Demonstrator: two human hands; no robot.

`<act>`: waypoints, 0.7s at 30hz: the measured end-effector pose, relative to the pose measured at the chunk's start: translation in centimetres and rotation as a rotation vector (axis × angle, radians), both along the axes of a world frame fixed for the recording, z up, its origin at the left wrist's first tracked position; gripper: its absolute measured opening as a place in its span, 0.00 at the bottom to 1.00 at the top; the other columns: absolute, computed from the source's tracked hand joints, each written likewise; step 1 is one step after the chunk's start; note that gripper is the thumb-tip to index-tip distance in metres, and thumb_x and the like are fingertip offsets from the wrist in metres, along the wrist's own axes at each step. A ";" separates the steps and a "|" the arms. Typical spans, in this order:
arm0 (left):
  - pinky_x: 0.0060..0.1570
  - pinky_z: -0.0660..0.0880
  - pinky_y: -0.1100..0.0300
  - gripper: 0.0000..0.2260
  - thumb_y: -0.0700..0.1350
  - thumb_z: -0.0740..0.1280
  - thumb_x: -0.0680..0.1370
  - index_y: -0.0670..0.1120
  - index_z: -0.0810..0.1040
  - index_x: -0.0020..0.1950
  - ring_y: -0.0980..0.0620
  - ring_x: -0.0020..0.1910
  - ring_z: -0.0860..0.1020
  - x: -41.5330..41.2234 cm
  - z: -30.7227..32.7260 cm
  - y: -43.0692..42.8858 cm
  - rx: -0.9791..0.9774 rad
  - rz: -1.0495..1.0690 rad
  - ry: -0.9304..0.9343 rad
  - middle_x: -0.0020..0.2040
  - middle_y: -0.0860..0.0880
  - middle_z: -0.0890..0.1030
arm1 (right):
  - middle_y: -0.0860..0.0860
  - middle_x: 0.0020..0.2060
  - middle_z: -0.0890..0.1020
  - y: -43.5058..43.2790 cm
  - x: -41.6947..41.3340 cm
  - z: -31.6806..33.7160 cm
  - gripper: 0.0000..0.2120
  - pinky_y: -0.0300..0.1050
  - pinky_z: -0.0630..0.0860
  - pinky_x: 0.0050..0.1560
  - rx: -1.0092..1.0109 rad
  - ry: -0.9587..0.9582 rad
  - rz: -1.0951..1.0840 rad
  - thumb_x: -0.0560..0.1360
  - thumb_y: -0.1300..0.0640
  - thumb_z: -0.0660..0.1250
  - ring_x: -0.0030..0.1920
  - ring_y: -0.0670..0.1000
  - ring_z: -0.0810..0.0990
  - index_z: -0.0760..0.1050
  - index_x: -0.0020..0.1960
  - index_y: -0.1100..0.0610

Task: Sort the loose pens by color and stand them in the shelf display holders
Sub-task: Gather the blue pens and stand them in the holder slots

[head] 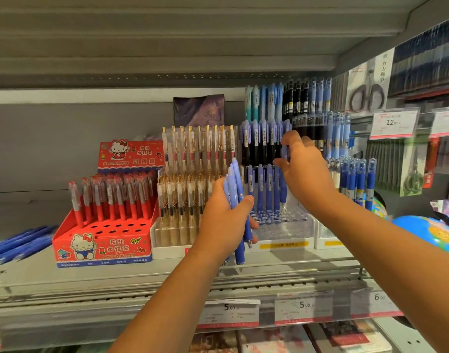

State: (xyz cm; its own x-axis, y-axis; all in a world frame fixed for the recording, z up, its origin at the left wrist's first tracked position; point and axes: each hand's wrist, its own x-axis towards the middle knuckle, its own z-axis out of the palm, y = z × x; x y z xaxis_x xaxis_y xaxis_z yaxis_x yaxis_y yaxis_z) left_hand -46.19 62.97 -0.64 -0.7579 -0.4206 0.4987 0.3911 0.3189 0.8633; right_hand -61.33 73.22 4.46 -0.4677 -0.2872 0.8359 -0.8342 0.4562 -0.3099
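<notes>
Nearest the camera, at 6 o'clock in the view, price labels [229,312] sit in the strip along the front edge of the grey shelf [91,278]. Both bare forearms reach up and forward over that edge.

The left hand [224,222], just below the middle of the view, is clenched around a bundle of blue pens [235,184]. The thumb presses across their barrels, the clip ends point to 12 o'clock and the tips hang below the palm.

At 3 o'clock of this hand stands the clear tiered holder [294,233]. Its front holes are open, and one row of dark blue pens stands upright in the step behind them.

The right hand [307,174], at 1 o'clock of the left hand, is raised to the holder's middle tier. Its thumb and curled fingers pinch a pale blue pen [284,151], which is blurred but roughly upright among the standing pens there.

At 9 o'clock of the left hand is a white holder of gold-clipped pens [190,194]. Further toward 9 is a red display box [103,247], with red pens [111,194] in its rear rows. More loose blue pens [17,244] lie flat on the shelf at the far 9 o'clock edge of the view.

A blue globe [427,233] rests at 3 o'clock. Behind it, toward 2 o'clock, hang scissors packs [367,94] and a price card [394,123]. A dark purple box [199,110] stands at 12 o'clock against the back wall.
</notes>
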 end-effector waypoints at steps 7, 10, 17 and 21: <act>0.32 0.82 0.46 0.20 0.41 0.64 0.82 0.63 0.64 0.66 0.46 0.31 0.80 -0.3 -0.2 -0.3 0.001 -0.001 -0.008 0.49 0.38 0.77 | 0.64 0.64 0.72 0.0 -0.1 0.2 0.19 0.45 0.68 0.37 0.048 0.016 -0.062 0.78 0.64 0.67 0.41 0.50 0.73 0.66 0.67 0.58; 0.33 0.82 0.44 0.19 0.41 0.64 0.82 0.63 0.64 0.63 0.45 0.32 0.80 -0.3 -0.1 -0.2 -0.006 0.002 -0.002 0.49 0.37 0.77 | 0.63 0.61 0.73 0.2 -0.3 -0.2 0.18 0.43 0.66 0.32 0.105 -0.013 -0.081 0.78 0.66 0.66 0.36 0.46 0.70 0.66 0.66 0.59; 0.29 0.80 0.54 0.15 0.41 0.64 0.82 0.61 0.68 0.58 0.49 0.29 0.79 -0.2 -0.2 -0.3 -0.051 0.027 0.006 0.46 0.40 0.77 | 0.64 0.56 0.75 0.2 -0.7 -1.5 0.25 0.52 0.75 0.36 0.226 -0.078 -0.120 0.77 0.72 0.61 0.44 0.59 0.79 0.62 0.71 0.60; 0.29 0.79 0.56 0.13 0.41 0.65 0.81 0.57 0.68 0.61 0.48 0.29 0.78 -0.3 -0.2 -0.3 -0.048 0.034 0.009 0.44 0.42 0.77 | 0.65 0.58 0.74 0.2 -0.6 -2.4 0.29 0.53 0.71 0.39 0.205 -0.122 -0.109 0.76 0.74 0.59 0.46 0.61 0.76 0.58 0.74 0.57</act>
State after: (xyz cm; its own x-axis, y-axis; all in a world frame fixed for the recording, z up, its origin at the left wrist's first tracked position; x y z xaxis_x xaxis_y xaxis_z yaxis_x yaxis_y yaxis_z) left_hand -46.49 62.66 -0.85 -0.7388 -0.4215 0.5258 0.3868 0.3736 0.8431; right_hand -61.96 73.37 2.04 -0.5990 -0.3868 0.7011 -0.7387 0.6049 -0.2973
